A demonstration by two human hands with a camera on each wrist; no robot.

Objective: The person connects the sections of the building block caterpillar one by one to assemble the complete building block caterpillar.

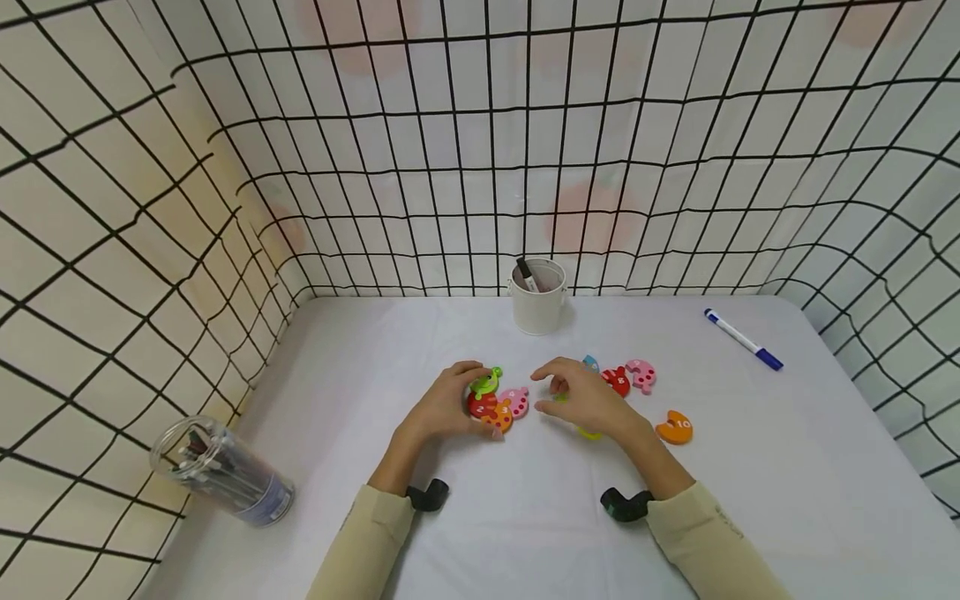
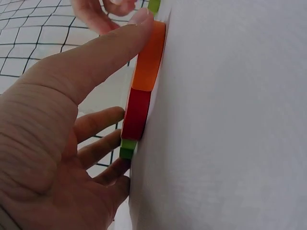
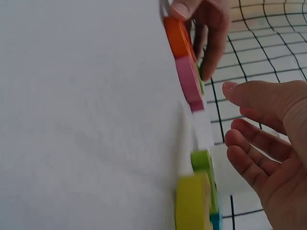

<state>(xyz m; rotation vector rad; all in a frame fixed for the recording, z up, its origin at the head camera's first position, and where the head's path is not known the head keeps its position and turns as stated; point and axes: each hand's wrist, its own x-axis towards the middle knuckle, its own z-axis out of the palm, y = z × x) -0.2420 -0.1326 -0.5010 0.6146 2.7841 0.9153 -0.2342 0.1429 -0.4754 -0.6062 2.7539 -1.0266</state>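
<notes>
On the tabletop (image 1: 525, 525), our left hand (image 1: 444, 406) curls round the clustered pieces (image 1: 482, 405) at the bucket's (image 1: 536, 312) seven o'clock; our right hand (image 1: 590, 402), at their three o'clock, holds nothing, fingers parted. We should steady gently, edges flush.

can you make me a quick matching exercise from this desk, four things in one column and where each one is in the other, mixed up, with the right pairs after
Things
1. red rounded piece marked 2
2. orange curved piece marked 10
3. slim white marker with a blue cap
4. clear cylindrical jar

Places
A. at the back right of the white table
B. left of both arms
C. grouped with other pieces, at the left hand
D. apart from the other pieces, close to the right forearm

Right pairs: 1-C, 2-D, 3-A, 4-B
</notes>
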